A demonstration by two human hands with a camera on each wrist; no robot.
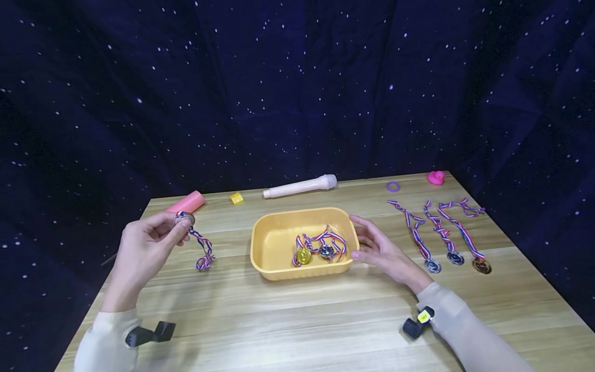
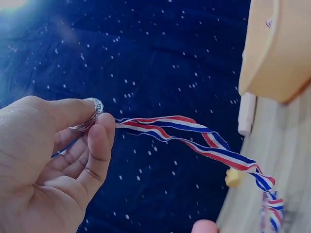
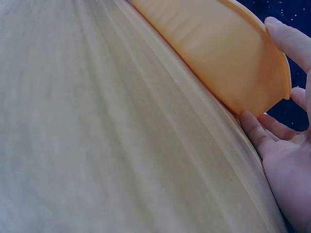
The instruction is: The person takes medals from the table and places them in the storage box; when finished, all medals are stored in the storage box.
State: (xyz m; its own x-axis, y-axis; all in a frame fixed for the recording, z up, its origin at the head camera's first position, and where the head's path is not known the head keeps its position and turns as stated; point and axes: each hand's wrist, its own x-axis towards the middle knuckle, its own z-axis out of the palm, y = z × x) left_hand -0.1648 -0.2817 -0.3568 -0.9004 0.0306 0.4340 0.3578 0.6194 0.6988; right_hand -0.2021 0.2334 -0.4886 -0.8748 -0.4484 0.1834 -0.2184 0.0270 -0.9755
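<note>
Medal (image 1: 186,216) pinched in left hand (image 1: 147,247) above the table (image 1: 288,323), open room between it and the tray (image 1: 273,243); right hand (image 1: 382,249) grips the tray's right end. Near the back edge: cylinder (image 1: 191,201), block (image 1: 236,198), microphone (image 1: 299,187); farther right, three medals (image 1: 455,258).

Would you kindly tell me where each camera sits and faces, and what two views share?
Head: worn on the head, facing forward and down at a yellow rounded plastic tub; the left hand, right hand and pale sleeves show.
Left wrist: on that wrist, facing the left hand's pinch on a round silvery metal medal with a tricolour striped ribbon; that hand shows.
Right wrist: on that wrist, facing across the pale wood-grain table to the tub's outer wall; the right hand shows.
Shared by head and left wrist: the medal.
</note>
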